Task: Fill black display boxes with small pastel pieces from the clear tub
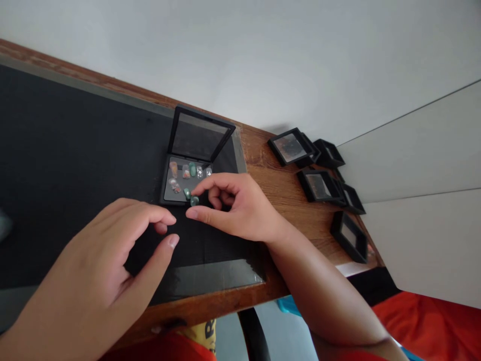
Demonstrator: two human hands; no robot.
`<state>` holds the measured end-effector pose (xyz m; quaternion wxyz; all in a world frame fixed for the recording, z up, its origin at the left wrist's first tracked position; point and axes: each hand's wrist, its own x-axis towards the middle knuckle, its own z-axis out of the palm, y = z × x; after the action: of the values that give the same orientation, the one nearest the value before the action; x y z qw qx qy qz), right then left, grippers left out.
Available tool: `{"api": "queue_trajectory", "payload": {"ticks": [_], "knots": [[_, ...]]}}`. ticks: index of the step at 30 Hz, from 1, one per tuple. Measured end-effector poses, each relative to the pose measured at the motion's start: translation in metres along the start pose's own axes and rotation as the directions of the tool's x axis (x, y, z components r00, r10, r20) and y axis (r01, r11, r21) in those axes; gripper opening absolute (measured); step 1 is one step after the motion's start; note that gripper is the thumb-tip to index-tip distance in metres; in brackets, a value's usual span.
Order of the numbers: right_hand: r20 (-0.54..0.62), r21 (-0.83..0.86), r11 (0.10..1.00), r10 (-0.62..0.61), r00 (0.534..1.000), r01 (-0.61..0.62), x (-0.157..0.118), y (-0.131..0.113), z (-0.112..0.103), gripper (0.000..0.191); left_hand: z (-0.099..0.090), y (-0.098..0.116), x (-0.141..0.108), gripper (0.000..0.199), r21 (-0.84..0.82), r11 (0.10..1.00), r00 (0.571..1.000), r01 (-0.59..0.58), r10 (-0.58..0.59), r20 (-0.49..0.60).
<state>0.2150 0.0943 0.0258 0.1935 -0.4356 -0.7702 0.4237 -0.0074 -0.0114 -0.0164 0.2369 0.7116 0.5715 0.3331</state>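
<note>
A black display case (164, 186) lies on the dark mat with its clear-windowed lid (199, 134) raised. Decorated press-on nails rest in its base: an orange one (173, 169), green ones (193, 169), clear ones with white stars (200, 172) and a sparkly one (175, 186). At the case's front edge, my right hand (235, 203) has a green press-on nail (194, 201) between thumb and index finger. My left hand (124, 250) hovers left of it, thumb and index finger apart, with nothing between them. The right fingers hide the case's front right corner.
Several closed black display cases (290, 146) lie on the wooden tabletop (259, 150) to the right, some overlapping. A pale wall (240, 60) rises behind the table. The table's wooden front edge (210, 303) runs close below my hands.
</note>
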Motion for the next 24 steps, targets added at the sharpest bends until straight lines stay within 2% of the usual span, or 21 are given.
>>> {"api": "queue_trajectory", "payload": {"ticks": [7, 14, 19, 24], "knots": [[0.06, 0.0, 1.0, -0.012, 0.998, 0.012, -0.0018, -0.0008, 0.0039, 0.036, 0.0001, -0.001, 0.0045, 0.018, 0.041, 0.997, 0.998, -0.06, 0.059, 0.025], [-0.002, -0.075, 0.997, -0.017, 1.0, 0.017, -0.0018, -0.0016, -0.0036, 0.035, 0.0023, 0.0, 0.0097, 0.015, 0.071, 0.99, 0.991, -0.119, 0.114, 0.065], [0.031, -0.174, 0.981, -0.078, 0.996, 0.082, -0.0007, 0.001, 0.0012, 0.034, 0.0038, 0.0004, 0.0084, 0.015, 0.098, 0.986, 0.989, -0.137, 0.131, 0.07], [0.002, -0.147, 0.984, -0.097, 0.995, 0.096, 0.0009, 0.004, 0.0004, 0.033, 0.0039, -0.0004, 0.0089, 0.016, 0.107, 0.983, 0.986, -0.15, 0.142, 0.084]]}}
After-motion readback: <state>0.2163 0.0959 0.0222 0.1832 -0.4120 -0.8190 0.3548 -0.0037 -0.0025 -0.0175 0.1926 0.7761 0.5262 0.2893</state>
